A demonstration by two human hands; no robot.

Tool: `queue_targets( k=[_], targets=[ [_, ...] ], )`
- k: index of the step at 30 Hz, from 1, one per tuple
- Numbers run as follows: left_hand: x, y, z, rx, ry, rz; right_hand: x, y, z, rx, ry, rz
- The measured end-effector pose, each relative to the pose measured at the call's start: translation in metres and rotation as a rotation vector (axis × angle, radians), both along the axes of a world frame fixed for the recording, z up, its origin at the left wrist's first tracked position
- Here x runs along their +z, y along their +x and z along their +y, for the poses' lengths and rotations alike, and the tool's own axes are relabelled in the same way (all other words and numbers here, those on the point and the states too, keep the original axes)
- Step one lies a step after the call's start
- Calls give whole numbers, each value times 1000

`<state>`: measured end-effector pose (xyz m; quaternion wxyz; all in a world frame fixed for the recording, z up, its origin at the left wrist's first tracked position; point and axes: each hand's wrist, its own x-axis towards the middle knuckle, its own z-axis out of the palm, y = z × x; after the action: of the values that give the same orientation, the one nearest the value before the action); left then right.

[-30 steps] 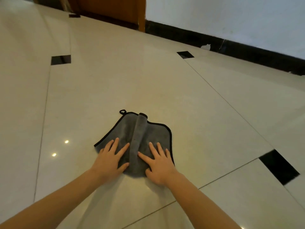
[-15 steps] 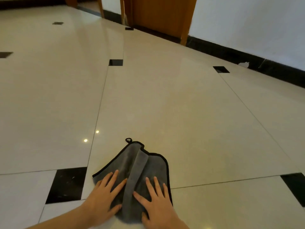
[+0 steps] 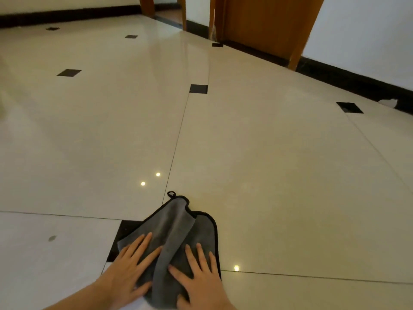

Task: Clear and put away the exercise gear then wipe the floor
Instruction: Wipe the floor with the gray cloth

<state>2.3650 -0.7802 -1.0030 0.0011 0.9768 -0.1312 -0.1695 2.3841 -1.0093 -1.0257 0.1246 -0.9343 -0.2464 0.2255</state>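
Observation:
A grey cloth [image 3: 176,222] with a black hem and a small hanging loop lies on the glossy cream tiled floor [image 3: 268,164], bunched into a ridge down its middle. My left hand [image 3: 127,271] presses flat on the cloth's left half, fingers spread. On the right half my right hand [image 3: 199,276] presses flat with straight fingers. The cloth's left corner covers part of a black inset tile [image 3: 125,233]. No exercise gear is in view.
A wooden door and frame [image 3: 266,25] stand at the far wall, with an open doorway [image 3: 167,12] to the left of them. Black skirting [image 3: 357,81] runs along the white wall on the right. A small dark spot [image 3: 52,238] marks the floor at lower left.
Both hands have slid the cloth leftward across the floor, over a black inset tile. The view has swung left, bringing the doorway and more of the left floor into sight.

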Motion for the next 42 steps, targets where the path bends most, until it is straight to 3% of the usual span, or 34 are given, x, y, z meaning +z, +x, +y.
queue_targets(
  k=[1,3,6,16,23,31,42],
  targets=[
    [5,5,7,17,75,36,7,6,6,17,-18,-37],
    [1,22,23,60,-78,94,26,25,17,82,-44,-83],
    [-4,53,46,38,-144,2,25,61,36,195,71,-92],
    [12,232,52,154,-4,53,21,202,50,-24,-41,-108],
    [-2,333,-11,282,28,-13,15,281,-5,-199,-103,-148],
    [2,433,-111,233,18,-25,16,353,-74,-408,-149,-123],
    [-1,457,-161,191,18,9,16,358,-90,-470,-181,-96]
  ],
)
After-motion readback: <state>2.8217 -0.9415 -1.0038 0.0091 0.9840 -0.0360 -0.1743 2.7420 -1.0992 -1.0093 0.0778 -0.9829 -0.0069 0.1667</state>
